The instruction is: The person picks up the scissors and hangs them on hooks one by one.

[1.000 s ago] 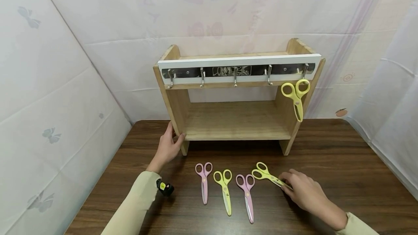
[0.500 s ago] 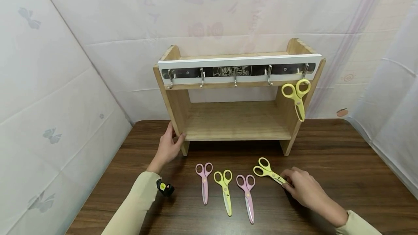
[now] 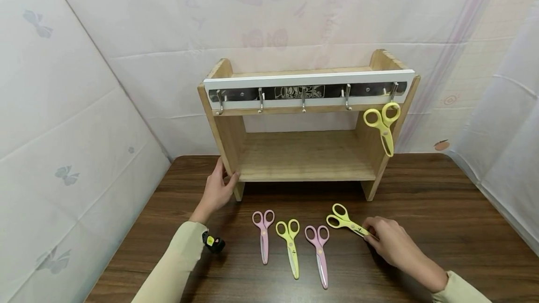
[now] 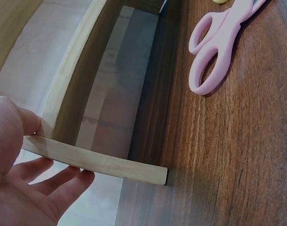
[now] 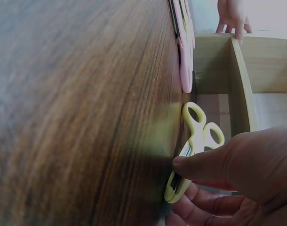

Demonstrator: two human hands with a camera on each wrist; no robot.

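My left hand (image 3: 215, 192) grips the lower left side panel of a wooden shelf (image 3: 305, 153). In the left wrist view the thumb (image 4: 27, 123) lies on one side of the panel and the fingers on the other. My right hand (image 3: 392, 242) pinches yellow scissors (image 3: 346, 220) by the blade end, the handle loops pointing away to the left. In the right wrist view the thumb presses on the blades of these scissors (image 5: 196, 141). On the table to their left lie pink scissors (image 3: 318, 249), yellow scissors (image 3: 290, 244) and another pink pair (image 3: 263, 233).
Across the shelf's top front runs a white hook rail (image 3: 252, 79) with several metal hooks. Yellow scissors (image 3: 383, 127) hang by one loop from its rightmost hook. The shelf stands at the back of a dark wooden table (image 3: 429, 200), before a pale patterned cloth (image 3: 126, 74).
The scissors in my right hand have turned and shifted slightly, their loops moving a little up and right. The hanging scissors swing slightly right at the tip. My left hand keeps its place.
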